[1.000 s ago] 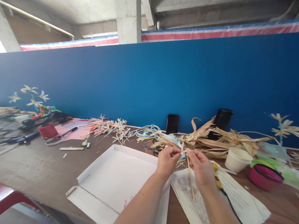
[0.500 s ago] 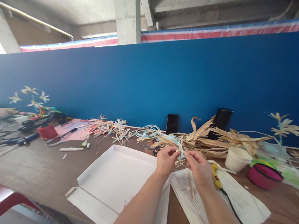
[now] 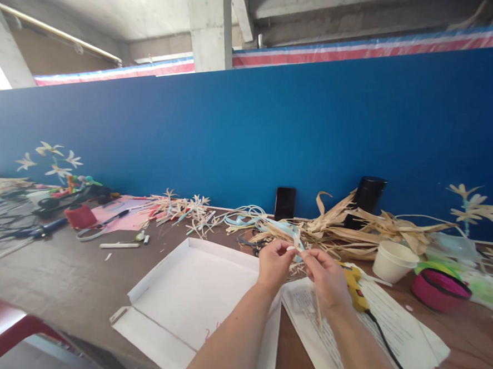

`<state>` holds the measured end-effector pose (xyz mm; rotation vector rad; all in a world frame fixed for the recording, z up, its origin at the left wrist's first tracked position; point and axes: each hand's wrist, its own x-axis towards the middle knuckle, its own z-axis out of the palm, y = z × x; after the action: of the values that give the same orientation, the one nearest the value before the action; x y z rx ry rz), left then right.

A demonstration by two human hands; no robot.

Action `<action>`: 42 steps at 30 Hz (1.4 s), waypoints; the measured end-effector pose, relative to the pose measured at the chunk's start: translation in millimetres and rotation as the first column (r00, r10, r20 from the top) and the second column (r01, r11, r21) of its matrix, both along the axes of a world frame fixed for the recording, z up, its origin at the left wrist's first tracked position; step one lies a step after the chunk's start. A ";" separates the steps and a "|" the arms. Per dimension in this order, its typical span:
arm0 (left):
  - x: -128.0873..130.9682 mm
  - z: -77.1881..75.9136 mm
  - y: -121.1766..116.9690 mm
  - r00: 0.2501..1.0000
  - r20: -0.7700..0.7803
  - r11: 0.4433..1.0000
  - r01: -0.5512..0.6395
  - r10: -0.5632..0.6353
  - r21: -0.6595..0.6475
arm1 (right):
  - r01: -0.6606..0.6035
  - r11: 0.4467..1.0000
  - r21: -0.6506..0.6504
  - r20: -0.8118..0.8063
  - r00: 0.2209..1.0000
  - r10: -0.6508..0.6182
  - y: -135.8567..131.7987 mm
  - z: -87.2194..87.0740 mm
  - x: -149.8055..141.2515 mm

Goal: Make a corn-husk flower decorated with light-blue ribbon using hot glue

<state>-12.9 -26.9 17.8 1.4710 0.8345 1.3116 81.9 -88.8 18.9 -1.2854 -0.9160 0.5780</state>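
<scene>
My left hand [image 3: 275, 265] and my right hand [image 3: 325, 274] meet fingertip to fingertip above the table. Both are closed in a pinch on a small pale corn-husk flower [image 3: 297, 239], whose thin petals stick up between them. The fingers hide most of it. A pale thin stem [image 3: 319, 315] shows below my right hand; whether it joins the flower I cannot tell. Under my right wrist lie printed sheets [image 3: 399, 331] with a yellow glue gun [image 3: 356, 289] on them. An open white box lid [image 3: 206, 287] lies below my left forearm.
Dried corn husks [image 3: 336, 221] are heaped along the blue partition [image 3: 243, 134], near a leaning phone [image 3: 285, 203] and a black cylinder [image 3: 368, 195]. To the right stand a white cup [image 3: 395, 261] and a pink round case [image 3: 440, 289]. Finished husk flowers [image 3: 193, 207] lie at centre-left.
Both hands stay pinched together in nearly the same place, with the fingertips shifted very slightly. The whole view has moved a little; nothing on the table has visibly moved.
</scene>
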 end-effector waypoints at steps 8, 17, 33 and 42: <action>1.2 0.8 1.3 0.998 0.066 0.998 0.028 -0.024 -0.063 | -0.027 1.000 0.007 0.006 1.000 0.027 3.2 -5.2 1.4; 4.2 -1.0 3.6 0.989 0.131 0.993 0.079 -0.066 -0.091 | 0.042 0.999 -0.013 0.071 0.997 -0.041 0.1 0.5 8.6; -1.9 7.2 2.8 0.984 0.158 0.991 0.099 -0.085 -0.087 | 0.293 0.956 -0.003 0.215 0.934 -0.286 -28.6 56.6 44.2; 1.1 4.3 4.7 0.971 0.201 0.982 0.156 -0.131 -0.111 | 0.274 0.770 -0.576 0.691 0.667 0.280 -59.9 43.2 69.8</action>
<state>-11.9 -22.2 22.1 1.2591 0.6594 1.2466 151.8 -148.7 62.1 -2.2654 -1.4782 0.3438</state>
